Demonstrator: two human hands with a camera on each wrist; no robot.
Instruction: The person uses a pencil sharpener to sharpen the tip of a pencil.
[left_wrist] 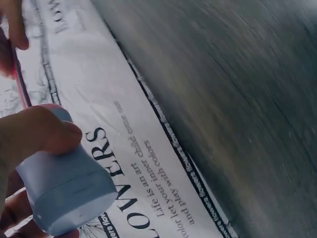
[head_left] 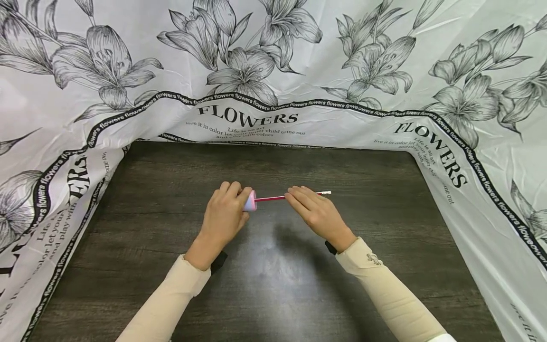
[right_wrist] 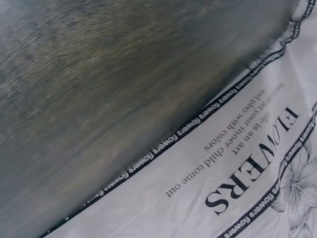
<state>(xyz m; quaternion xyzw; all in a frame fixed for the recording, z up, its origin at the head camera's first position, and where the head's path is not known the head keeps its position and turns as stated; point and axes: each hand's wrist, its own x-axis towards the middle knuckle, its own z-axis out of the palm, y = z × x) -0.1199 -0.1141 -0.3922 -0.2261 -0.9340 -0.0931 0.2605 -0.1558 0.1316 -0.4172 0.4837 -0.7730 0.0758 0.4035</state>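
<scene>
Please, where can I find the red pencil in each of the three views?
Head: near the centre, the red pencil spans from the blue-and-pink container in the left hand to the right hand.
Left wrist: upper left, slanting down towards the container.
Right wrist: not in it.
Shared landmark: the white sheet printed "FLOWERS".

Pale glare on the dark tabletop point(head_left: 273, 289).

Room type unclear: dark wood-grain tabletop point(head_left: 384, 204), white flower-printed sheeting point(head_left: 295, 85) along far, left and right edges.
</scene>
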